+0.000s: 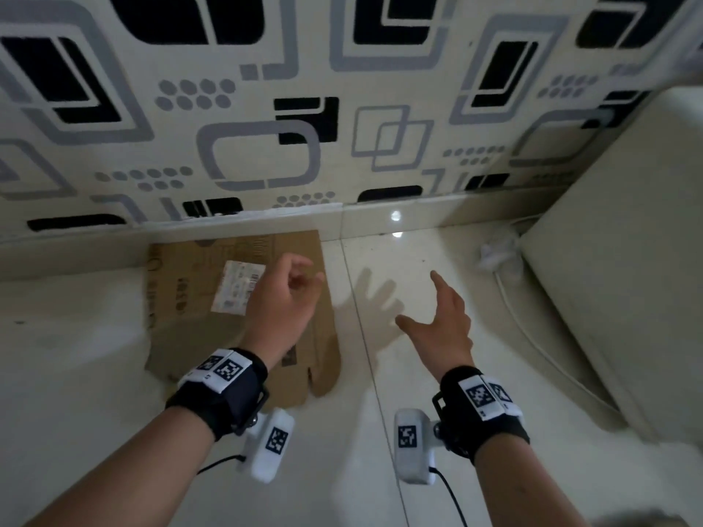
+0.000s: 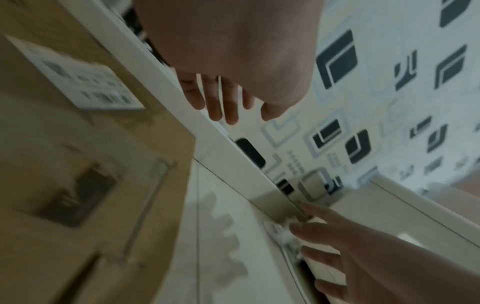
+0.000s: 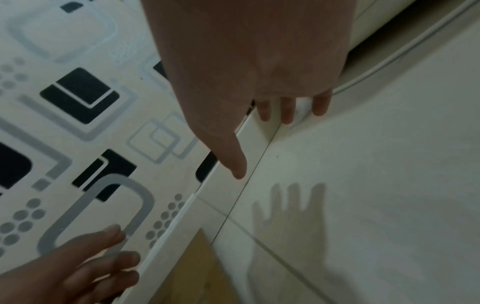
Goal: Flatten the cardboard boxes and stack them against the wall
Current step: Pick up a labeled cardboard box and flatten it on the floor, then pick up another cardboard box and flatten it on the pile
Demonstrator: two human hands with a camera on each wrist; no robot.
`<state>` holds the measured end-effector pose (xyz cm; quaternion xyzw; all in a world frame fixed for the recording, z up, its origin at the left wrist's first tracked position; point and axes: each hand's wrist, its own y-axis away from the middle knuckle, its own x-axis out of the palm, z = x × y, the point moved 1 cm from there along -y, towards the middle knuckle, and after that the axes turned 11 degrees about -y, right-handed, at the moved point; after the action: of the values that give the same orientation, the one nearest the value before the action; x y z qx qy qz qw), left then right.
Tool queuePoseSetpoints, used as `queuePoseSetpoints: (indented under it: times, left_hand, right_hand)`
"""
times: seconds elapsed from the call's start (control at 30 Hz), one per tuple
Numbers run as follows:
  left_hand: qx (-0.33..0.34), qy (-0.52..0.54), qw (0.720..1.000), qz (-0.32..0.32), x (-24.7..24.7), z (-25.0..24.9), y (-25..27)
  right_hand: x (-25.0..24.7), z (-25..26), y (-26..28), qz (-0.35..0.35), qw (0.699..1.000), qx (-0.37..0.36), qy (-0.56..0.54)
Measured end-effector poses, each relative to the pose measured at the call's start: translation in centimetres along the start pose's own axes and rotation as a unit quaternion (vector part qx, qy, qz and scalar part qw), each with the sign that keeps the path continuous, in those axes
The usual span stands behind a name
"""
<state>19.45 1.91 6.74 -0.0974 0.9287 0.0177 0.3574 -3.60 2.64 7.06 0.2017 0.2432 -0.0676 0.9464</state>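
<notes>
Glossy pale floor tiles [image 1: 437, 283] run up to a skirting board and a wall [image 1: 342, 154] papered in black and grey rounded squares. My left hand [image 1: 283, 302] hovers over the cardboard with its grip empty, fingers loosely curled and not touching anything I can make out. My right hand [image 1: 443, 321] hangs above bare tile, its grip apart, fingers straight and spread, thumb out to the side, throwing a splayed shadow [image 1: 374, 298] on the floor between the two hands. Below the left hand the flattened cardboard box [image 1: 182, 310] lies flat on the floor, its far edge at the skirting, a white shipping label [image 1: 236, 285] facing up. Off to my right stands a cream cabinet [image 1: 616, 260], with a white cable [image 1: 532, 336] trailing along the floor beside it.
</notes>
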Motion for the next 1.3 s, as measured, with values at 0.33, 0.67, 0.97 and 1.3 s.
queuePoseSetpoints:
  times: [0.33,0.67,0.97,1.3]
  left_hand:
    - [0.061,0.015,0.98,0.189,12.7,-10.0,4.9]
    - [0.112,-0.051,0.896,0.427,21.8,-14.7,13.3]
    - [0.124,-0.149,0.808,0.556,23.9,-14.3,20.2]
    - [0.113,-0.18,0.793,0.571,24.3,-15.4,23.0]
  right_hand:
    - [-9.8,-6.9,3.2,-0.102,0.987,0.106,0.063]
    - [-14.4,-14.5,6.2,-0.12,0.963,0.235,0.056]
    - [-14.7,-17.9,8.2,-0.12,0.927,0.332,0.125]
    - [-16.1,-19.2,9.6,-0.129,0.927,0.323,0.14]
